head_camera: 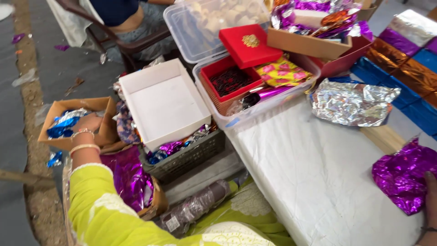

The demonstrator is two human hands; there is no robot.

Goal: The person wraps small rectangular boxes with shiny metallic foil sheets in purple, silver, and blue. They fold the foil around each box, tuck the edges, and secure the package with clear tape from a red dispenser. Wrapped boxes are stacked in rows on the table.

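Lime-green sleeve (98,209) nearest; left hand (86,123) reaches into brown cardboard box (54,111), left of white open box (161,102), fingers curled on blue foil wrappers (63,125), grip unclear. Right hand (430,205), fingers flat, touches purple foil packet (403,175). Judged step: fetching wrapper; next needs clean lift.

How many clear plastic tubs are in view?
2, side by side at the table's far end: one clear plastic tub holding red boxes, the other tub behind it with pale pieces inside. More may be hidden.
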